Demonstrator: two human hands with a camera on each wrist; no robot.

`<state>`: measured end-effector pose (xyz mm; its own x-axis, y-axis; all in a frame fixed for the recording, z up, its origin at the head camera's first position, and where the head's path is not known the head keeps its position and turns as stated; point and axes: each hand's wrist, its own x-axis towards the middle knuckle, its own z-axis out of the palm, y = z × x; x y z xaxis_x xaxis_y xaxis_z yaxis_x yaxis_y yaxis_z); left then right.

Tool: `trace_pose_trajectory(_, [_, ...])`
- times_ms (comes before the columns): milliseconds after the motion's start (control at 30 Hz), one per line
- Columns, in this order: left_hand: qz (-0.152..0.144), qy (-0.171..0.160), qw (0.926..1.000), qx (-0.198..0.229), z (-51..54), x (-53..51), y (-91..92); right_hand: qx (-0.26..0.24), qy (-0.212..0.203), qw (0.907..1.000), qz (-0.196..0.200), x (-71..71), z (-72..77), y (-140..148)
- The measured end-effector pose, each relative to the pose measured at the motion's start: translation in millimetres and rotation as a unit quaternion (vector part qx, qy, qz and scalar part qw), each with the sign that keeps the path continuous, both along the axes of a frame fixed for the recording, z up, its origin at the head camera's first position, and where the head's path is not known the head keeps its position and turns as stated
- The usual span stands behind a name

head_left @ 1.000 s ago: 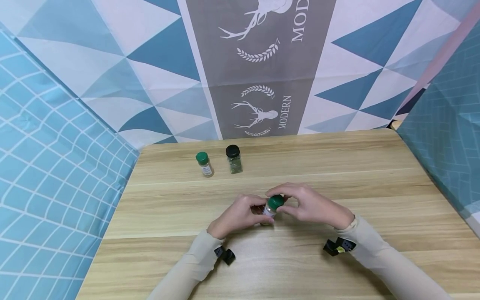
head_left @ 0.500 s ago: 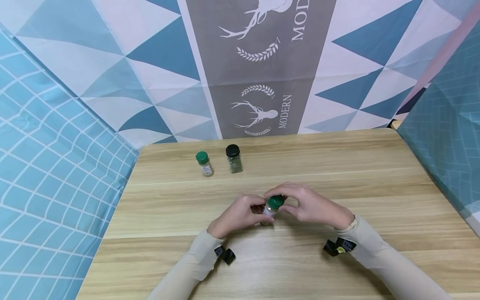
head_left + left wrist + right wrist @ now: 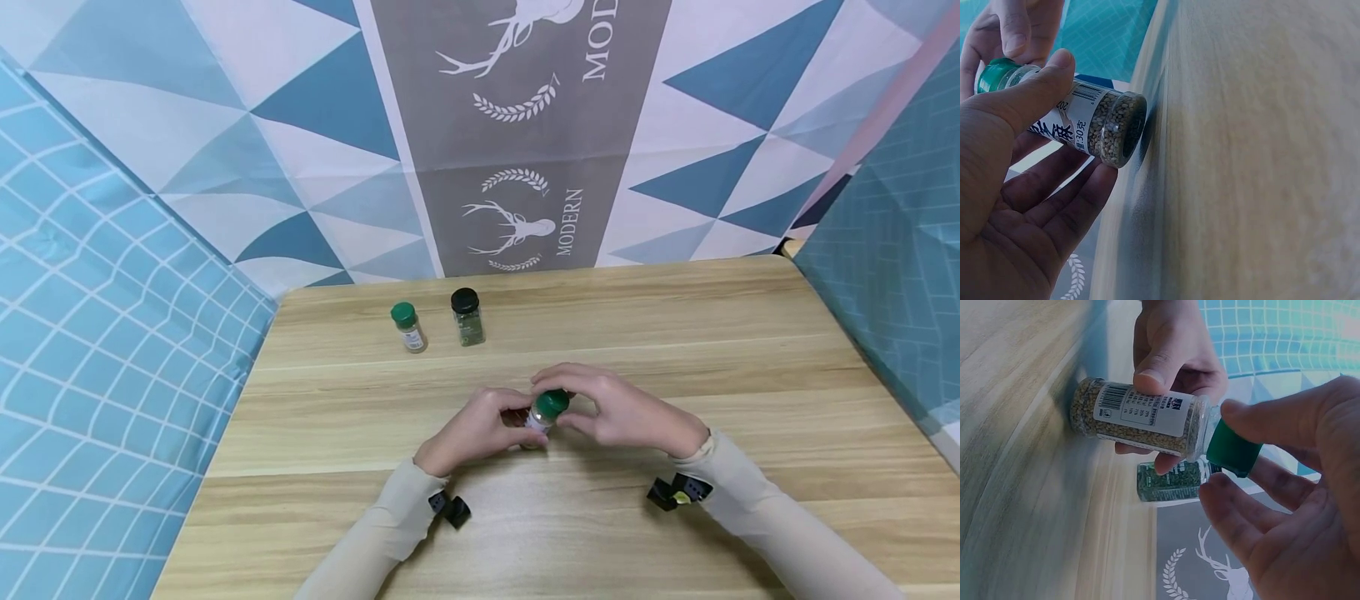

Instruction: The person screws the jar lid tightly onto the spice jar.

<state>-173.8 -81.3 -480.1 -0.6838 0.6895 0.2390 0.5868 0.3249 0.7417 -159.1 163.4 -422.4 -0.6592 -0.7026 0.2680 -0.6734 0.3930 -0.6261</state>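
A clear spice jar of pale seeds (image 3: 1141, 419) with a white label is tilted over the table near its middle. My left hand (image 3: 476, 429) grips the jar's body between thumb and fingers. In the left wrist view the base of the jar (image 3: 1124, 128) is close to the tabletop; whether it touches I cannot tell. At the jar's top is a green cap (image 3: 1232, 449), with a strip of clear neck showing below it. My right hand (image 3: 618, 408) pinches this cap, its thumb (image 3: 1272, 422) on one side and fingertips on the other.
Behind the hands, a smaller-looking green-capped spice jar (image 3: 408, 328) and a black-capped jar of green herbs (image 3: 468, 318) stand on the wooden table (image 3: 675, 333). Patterned cloth (image 3: 525, 142) hangs along the back edge, and blue cloths (image 3: 105, 333) flank the sides.
The right fingers have shifted slightly about the green cap. The left hand and the jar stay in place.
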Motion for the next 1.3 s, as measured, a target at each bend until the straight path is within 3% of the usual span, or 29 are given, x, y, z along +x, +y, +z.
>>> trace_pose_trajectory(600, [0.004, 0.009, 0.9999, -0.012, 0.8, 0.2, 0.7, -0.015, 0.019, 0.9995, 0.019, -1.3, 0.5, -0.8])
trace_pose_trajectory(1000, [-0.002, -0.012, 0.9999, 0.002, 0.0, -0.2, 0.3, -0.014, 0.017, 0.9997, 0.010, -2.5, -0.4, -2.1])
trace_pose_trajectory(1300, [-0.009, 0.000, 1.0000, -0.002, -0.2, -1.3, -0.8, -0.011, 0.012, 0.9998, -0.007, 0.3, 3.3, 3.5])
